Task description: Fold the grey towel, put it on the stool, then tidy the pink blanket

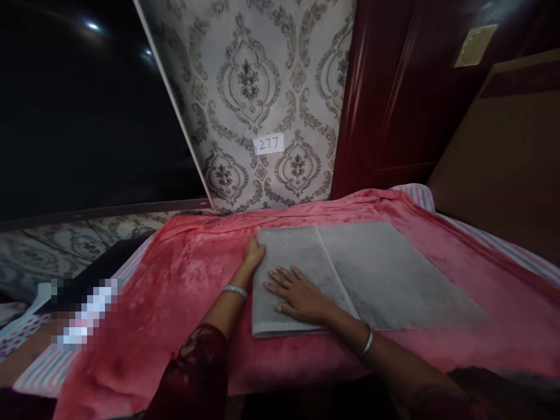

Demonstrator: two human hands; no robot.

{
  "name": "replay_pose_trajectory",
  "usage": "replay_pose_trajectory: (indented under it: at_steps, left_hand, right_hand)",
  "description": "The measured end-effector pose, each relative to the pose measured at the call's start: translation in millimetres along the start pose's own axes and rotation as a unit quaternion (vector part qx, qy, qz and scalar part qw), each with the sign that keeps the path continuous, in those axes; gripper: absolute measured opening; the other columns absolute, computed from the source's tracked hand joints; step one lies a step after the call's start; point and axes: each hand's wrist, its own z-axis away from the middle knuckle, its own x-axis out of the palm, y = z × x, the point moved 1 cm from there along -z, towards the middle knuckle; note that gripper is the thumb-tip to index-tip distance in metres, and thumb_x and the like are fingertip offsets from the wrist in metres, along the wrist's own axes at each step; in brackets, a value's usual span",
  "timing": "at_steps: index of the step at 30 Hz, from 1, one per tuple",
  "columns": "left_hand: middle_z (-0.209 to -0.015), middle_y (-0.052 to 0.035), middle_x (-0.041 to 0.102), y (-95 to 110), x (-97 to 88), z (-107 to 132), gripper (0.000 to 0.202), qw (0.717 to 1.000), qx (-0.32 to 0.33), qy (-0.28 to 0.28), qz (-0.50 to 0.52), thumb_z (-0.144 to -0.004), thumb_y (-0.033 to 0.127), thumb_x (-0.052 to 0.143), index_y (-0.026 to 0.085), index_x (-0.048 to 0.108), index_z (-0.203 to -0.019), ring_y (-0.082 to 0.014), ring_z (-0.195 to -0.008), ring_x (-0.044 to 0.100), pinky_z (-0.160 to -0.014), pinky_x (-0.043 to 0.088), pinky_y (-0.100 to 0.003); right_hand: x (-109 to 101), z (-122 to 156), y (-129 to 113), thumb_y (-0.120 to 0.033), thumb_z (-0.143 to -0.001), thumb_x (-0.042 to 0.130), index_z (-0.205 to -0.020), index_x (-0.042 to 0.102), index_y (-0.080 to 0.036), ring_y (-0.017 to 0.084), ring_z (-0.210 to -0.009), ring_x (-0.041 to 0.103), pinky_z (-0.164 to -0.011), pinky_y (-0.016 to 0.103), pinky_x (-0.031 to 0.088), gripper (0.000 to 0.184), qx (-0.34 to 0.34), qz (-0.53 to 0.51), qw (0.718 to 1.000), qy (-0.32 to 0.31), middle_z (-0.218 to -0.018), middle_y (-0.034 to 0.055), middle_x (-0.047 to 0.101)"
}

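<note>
A grey towel lies partly folded on a pink plush blanket, its left part doubled over into a thicker panel. My left hand grips the far left corner of that folded panel, fingers curled on its edge. My right hand rests flat on top of the folded panel, fingers stretched out and spread, pointing left. Both wrists wear a silver bangle.
The blanket covers a bed with striped sheet edges showing. Patterned grey wallpaper with a paper label reading 277 stands behind. A dark red wooden door is at the right, a brown board beside it. A dark window is at the left.
</note>
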Motion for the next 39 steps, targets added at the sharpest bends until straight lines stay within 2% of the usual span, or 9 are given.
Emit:
replay_pose_trajectory:
  at_steps: [2,5,7,9,14,19,23,29,39]
  left_hand:
    - [-0.150,-0.0178,0.049,13.0,2.9,-2.9,0.066,0.990,0.081,-0.053,-0.106,-0.073,0.029,0.074,0.019,0.057,-0.136,-0.0394,-0.146,0.034,-0.122,0.019,-0.056]
    - [-0.157,-0.0100,0.044,28.3,17.5,-6.0,0.057,0.911,0.219,-0.218,-0.274,-0.083,0.036,0.064,0.027,0.057,-0.139,-0.0340,-0.151,0.026,-0.124,0.008,-0.057]
    - [-0.157,-0.0067,0.046,31.3,28.6,-6.8,0.050,0.870,0.238,-0.301,-0.310,-0.089,0.042,0.059,0.032,0.059,-0.137,-0.0326,-0.151,0.028,-0.123,0.008,-0.060]
    - [-0.158,-0.0061,0.045,29.9,36.3,-6.9,0.049,0.857,0.229,-0.333,-0.320,-0.092,0.047,0.054,0.034,0.058,-0.139,-0.0325,-0.151,0.028,-0.122,0.011,-0.062]
    - [-0.161,-0.0049,0.040,25.3,37.5,-6.0,0.052,0.854,0.224,-0.338,-0.326,-0.095,0.048,0.050,0.034,0.053,-0.144,-0.0325,-0.152,0.025,-0.122,0.011,-0.060]
    - [-0.156,-0.0073,0.047,40.9,43.0,-9.6,0.048,0.849,0.246,-0.332,-0.329,-0.093,0.050,0.054,0.032,0.061,-0.137,-0.0329,-0.148,0.034,-0.122,0.016,-0.059]
    - [-0.161,-0.0052,0.039,57.4,72.8,-13.5,0.051,0.818,0.309,-0.366,-0.318,-0.095,0.048,0.051,0.032,0.055,-0.144,-0.0293,-0.153,0.024,-0.124,0.005,-0.056]
    - [-0.162,-0.0050,0.037,47.8,112.0,-17.7,0.057,0.816,0.281,-0.384,-0.328,-0.095,0.051,0.051,0.034,0.048,-0.149,-0.0360,-0.153,0.020,-0.122,0.004,-0.064]
    - [-0.160,-0.0037,0.041,39.9,110.7,-19.7,0.056,0.833,0.287,-0.374,-0.290,-0.092,0.053,0.057,0.036,0.053,-0.145,-0.0363,-0.152,0.025,-0.122,0.006,-0.061]
  right_hand:
    - [0.0,-0.7,1.4,-0.061,-0.101,0.042,-0.160,0.028,-0.032,0.028,-0.155,0.006,-0.123,0.057,0.004,0.067,-0.004,-0.002,1.000,-0.001,-0.167,0.0063,0.016]
    - [-0.5,-1.1,1.9,-0.062,-0.101,0.041,-0.160,0.028,-0.032,0.029,-0.155,0.007,-0.123,0.057,0.003,0.067,-0.003,-0.007,1.000,0.002,-0.168,0.0052,0.016]
    - [-1.3,-0.8,1.4,-0.062,-0.101,0.042,-0.160,0.029,-0.032,0.029,-0.155,0.007,-0.123,0.057,0.003,0.067,-0.001,-0.012,1.000,0.005,-0.167,0.0050,0.016]
    - [-2.2,-0.3,0.7,-0.061,-0.101,0.043,-0.159,0.031,-0.031,0.029,-0.155,0.007,-0.123,0.057,0.003,0.067,0.002,-0.017,1.000,0.011,-0.167,0.0055,0.017]
    - [-4.7,0.0,-1.3,-0.060,-0.101,0.045,-0.159,0.033,-0.030,0.028,-0.155,0.009,-0.124,0.056,0.004,0.066,0.002,-0.019,1.000,0.013,-0.167,0.0059,0.018]
    - [-10.7,2.1,-3.9,-0.058,-0.101,0.047,-0.158,0.035,-0.030,0.028,-0.154,0.011,-0.124,0.055,0.007,0.064,0.004,-0.035,0.999,0.014,-0.166,0.0054,0.023]
    - [-16.9,17.7,-0.4,-0.057,-0.101,0.048,-0.157,0.037,-0.033,0.029,-0.154,0.014,-0.123,0.060,0.005,0.062,0.001,-0.045,0.999,0.006,-0.164,0.0049,0.029]
    - [-13.8,47.2,9.7,-0.062,-0.098,0.049,-0.158,0.034,-0.034,0.033,-0.155,0.004,-0.120,0.066,0.002,0.068,0.066,-0.037,0.997,0.012,-0.167,0.0055,0.017]
    - [-11.2,50.0,8.9,-0.060,-0.099,0.049,-0.158,0.033,-0.035,0.030,-0.155,0.005,-0.121,0.064,0.002,0.066,0.060,-0.041,0.997,0.027,-0.167,0.0035,0.018]
